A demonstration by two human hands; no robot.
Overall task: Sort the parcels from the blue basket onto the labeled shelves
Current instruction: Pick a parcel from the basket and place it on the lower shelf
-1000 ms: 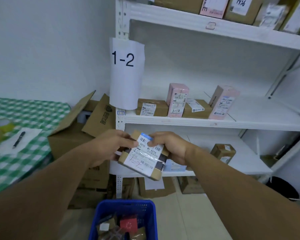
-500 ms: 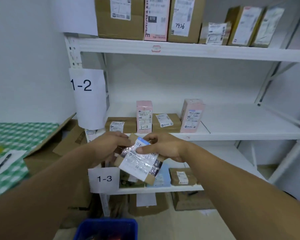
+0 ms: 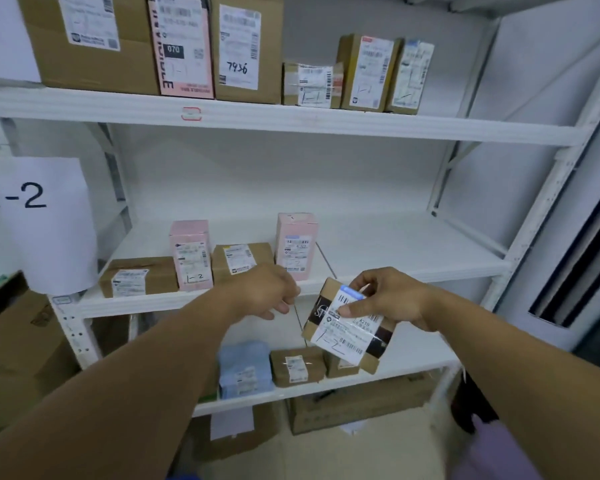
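Note:
My right hand [image 3: 392,297] grips a small brown parcel [image 3: 349,332] by its top edge, thumb on the white label marked "1-2". It hangs tilted in front of the edge of the middle shelf [image 3: 413,251]. My left hand [image 3: 271,292] is off the parcel, a little to its left, fingers loosely curled and holding nothing. A paper sign reading "1-2" [image 3: 39,216] hangs at the left of the middle shelf. The blue basket [image 3: 184,477] shows only as a sliver at the bottom edge.
On the middle shelf stand two pink parcels [image 3: 190,254] and two brown ones [image 3: 139,276]; its right half is bare. The top shelf [image 3: 291,119] holds several boxes. The lower shelf [image 3: 413,367] carries a blue parcel [image 3: 244,370] and brown ones. Cardboard boxes [image 3: 18,344] stand at left.
My left hand has let go of the parcel. My right hand has carried it to the right and up toward the middle shelf. The view has tilted up, leaving the basket almost out of frame.

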